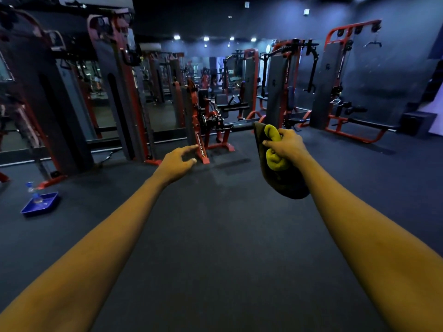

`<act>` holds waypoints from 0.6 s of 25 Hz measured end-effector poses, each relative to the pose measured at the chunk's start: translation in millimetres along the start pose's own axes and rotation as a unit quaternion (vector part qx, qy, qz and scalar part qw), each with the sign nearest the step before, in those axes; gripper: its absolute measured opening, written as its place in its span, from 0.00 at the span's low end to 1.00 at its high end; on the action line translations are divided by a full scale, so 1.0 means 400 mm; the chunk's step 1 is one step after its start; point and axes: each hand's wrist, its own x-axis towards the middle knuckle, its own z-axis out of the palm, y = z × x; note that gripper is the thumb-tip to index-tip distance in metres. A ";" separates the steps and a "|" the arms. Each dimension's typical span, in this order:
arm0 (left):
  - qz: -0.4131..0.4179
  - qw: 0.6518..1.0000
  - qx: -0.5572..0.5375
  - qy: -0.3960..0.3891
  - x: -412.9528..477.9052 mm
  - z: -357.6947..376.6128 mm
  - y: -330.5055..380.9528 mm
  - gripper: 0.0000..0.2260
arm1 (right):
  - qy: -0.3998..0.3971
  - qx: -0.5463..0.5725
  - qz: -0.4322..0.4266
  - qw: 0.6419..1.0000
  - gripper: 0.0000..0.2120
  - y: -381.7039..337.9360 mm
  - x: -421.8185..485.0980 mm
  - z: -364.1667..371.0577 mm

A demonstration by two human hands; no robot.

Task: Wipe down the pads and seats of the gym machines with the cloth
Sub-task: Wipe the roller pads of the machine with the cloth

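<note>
Cloth (273,161), yellow and dark, is being held bunched in the right grip (286,146), raised over a wide stretch of floor (227,236). Its long axis is running roughly vertically, with the lower end hanging below the curled fingers. The left grip (178,161) is reaching forward, fingers loosely spread, holding nothing. A red machine (203,130) is standing directly ahead. A blue tray (51,200) carrying a spray bottle (33,191) is sitting on the floor, far left.

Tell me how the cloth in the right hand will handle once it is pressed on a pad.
Probably floppy: the cloth bunches in the right hand and its dark end sags below the grip. Likely light, since one hand carries it in the air. It should mould to whatever it wipes.
</note>
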 end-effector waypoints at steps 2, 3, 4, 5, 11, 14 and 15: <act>0.014 1.000 0.001 0.007 0.132 0.018 -0.062 0.22 | 0.008 -0.006 -0.005 1.000 0.18 -0.006 0.123 0.059; 0.020 1.000 0.000 0.012 0.194 0.027 -0.090 0.22 | 0.011 -0.005 -0.005 1.000 0.18 -0.007 0.181 0.087; 0.024 1.000 0.004 0.014 0.265 0.035 -0.124 0.21 | 0.013 -0.003 -0.002 1.000 0.18 -0.010 0.248 0.121; 0.025 1.000 0.009 0.008 0.340 0.039 -0.159 0.20 | 0.013 -0.003 0.003 1.000 0.18 -0.016 0.316 0.155; 0.024 0.999 0.018 -0.016 0.766 0.064 -0.321 0.17 | 0.030 -0.007 0.026 0.999 0.20 -0.032 0.686 0.285; 0.031 0.999 0.017 -0.021 0.979 0.102 -0.384 0.18 | 0.036 -0.011 0.038 0.999 0.20 -0.008 0.880 0.346; 0.033 0.999 0.015 -0.019 1.057 0.120 -0.405 0.18 | 0.036 -0.011 0.043 0.998 0.20 0.007 0.952 0.368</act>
